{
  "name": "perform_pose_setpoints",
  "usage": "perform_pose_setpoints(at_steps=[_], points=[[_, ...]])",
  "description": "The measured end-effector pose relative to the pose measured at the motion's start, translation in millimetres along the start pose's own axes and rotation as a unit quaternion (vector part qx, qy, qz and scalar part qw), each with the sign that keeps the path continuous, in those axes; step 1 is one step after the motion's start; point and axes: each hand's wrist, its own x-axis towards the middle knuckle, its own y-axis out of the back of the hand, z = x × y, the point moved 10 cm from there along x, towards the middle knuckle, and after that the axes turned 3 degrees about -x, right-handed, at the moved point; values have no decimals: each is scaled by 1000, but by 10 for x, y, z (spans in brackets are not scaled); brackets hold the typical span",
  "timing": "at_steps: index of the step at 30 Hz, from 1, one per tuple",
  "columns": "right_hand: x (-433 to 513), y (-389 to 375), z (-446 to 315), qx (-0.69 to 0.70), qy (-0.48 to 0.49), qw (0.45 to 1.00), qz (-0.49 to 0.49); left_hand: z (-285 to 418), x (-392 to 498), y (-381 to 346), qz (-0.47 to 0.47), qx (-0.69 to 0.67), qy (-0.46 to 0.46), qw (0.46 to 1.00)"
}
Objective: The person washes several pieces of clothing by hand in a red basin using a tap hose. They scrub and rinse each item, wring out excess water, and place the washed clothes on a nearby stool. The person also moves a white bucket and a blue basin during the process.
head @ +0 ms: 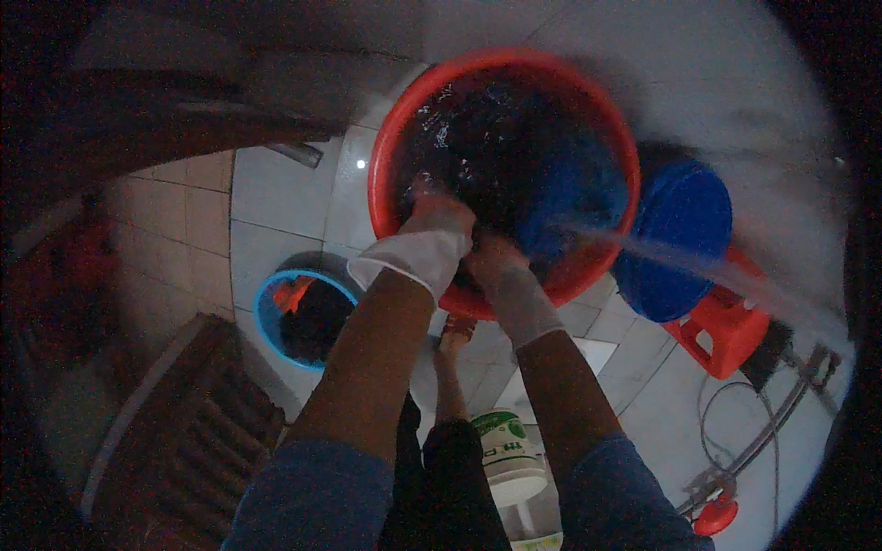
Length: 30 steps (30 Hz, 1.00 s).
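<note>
A large red plastic basin (381, 148) lies before me, with dark wet material in it. My left hand (439, 224), in a translucent glove, reaches over the near rim into the basin, its fingers lost in the dark contents. Beside it my right hand (496, 262), also gloved, is at the near side of the basin; its fingertips are hidden too. Whether either hand grips anything cannot be made out. A blue surface (586, 179) shows inside the basin on the right. A blurred pale streak, perhaps a water stream, crosses the right rim.
A light-blue-rimmed tub (262, 324) with dark and orange items stands at left. Right of the basin are a blue round container (689, 241) and a red plastic jug (730, 330). A white bucket (506, 448) stands between my arms, and a brown slatted object (213, 441) lies lower left.
</note>
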Motion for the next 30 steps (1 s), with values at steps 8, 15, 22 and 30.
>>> perform_pose_setpoints(at_steps=[8,15,22,30], points=[[-493,-253,-43,-37,-11,992,-118,129,-793,-406,-125,-383,53,914],[-1301,1569,-105,379,59,817,432,-373,-836,837,378,-291,76,876],[-179,815,337,378,-98,916,90,55,-254,-92,236,-165,71,955],[-1339,890,334,687,-63,694,208,571,-971,368,60,-928,-75,359]])
